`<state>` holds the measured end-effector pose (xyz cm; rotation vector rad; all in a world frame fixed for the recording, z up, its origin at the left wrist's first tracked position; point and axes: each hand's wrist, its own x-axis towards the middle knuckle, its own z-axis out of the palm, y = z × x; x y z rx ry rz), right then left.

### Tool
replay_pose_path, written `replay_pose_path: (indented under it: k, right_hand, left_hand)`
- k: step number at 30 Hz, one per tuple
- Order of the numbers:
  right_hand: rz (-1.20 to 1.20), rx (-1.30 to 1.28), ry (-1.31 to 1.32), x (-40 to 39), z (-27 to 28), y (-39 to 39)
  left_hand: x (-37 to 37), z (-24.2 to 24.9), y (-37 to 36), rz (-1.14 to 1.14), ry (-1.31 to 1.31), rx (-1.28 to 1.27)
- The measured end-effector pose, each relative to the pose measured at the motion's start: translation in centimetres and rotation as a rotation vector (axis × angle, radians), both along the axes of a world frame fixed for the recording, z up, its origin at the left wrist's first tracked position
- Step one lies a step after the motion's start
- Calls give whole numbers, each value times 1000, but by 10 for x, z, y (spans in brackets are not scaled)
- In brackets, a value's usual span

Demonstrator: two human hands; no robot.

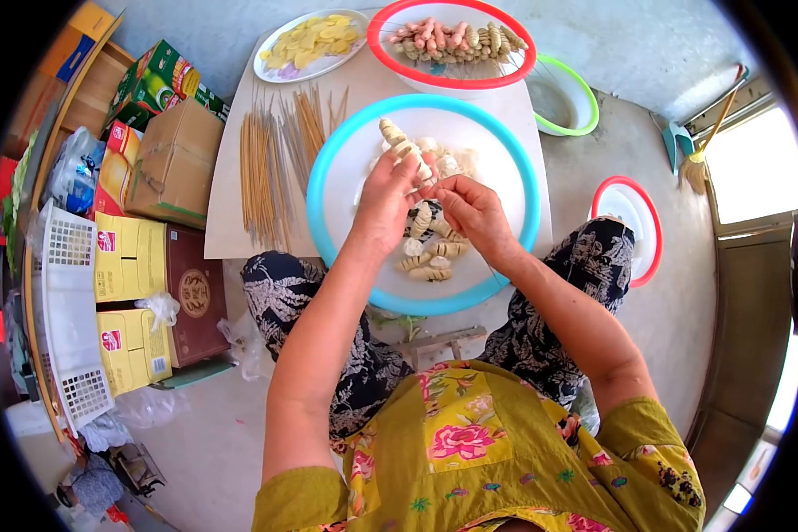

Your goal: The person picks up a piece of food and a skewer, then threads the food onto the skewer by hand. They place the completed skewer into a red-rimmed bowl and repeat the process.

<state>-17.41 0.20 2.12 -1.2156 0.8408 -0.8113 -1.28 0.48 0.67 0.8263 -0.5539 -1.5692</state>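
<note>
Over a white basin with a blue rim [512, 151], my left hand [383, 202] is closed around a pale, spiral-cut food piece [402, 144], which tilts up past the fingers. Close by its fingertips, my right hand [475, 215] is closed in a pinch on what looks like a thin skewer [492, 269]; most of its length is hidden by the hand. More pale, ridged food pieces [430, 262] lie in the basin below my hands. Whitish rounded pieces [449, 164] sit behind them, partly covered by my fingers.
Wooden sticks [262, 177] and greyish skewers [294, 133] lie on the table [224, 232]. Behind are a plate of yellow slices [310, 42] and a red-rimmed basin [532, 58] holding skewered pieces. Green-rimmed [591, 105] and red-rimmed [656, 232] tubs stand right; boxes [179, 160] are stacked left.
</note>
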Motion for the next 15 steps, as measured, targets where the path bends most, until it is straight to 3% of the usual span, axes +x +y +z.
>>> replay_pose_path:
  k: [4,15]
  right_hand:
    - [12,-42,40,-1,-7,0]
    - [29,-136,147,1,-3,3]
  left_hand:
    - [12,5,-5,121,207,-3]
    - [13,-3,-1,136,179,-35]
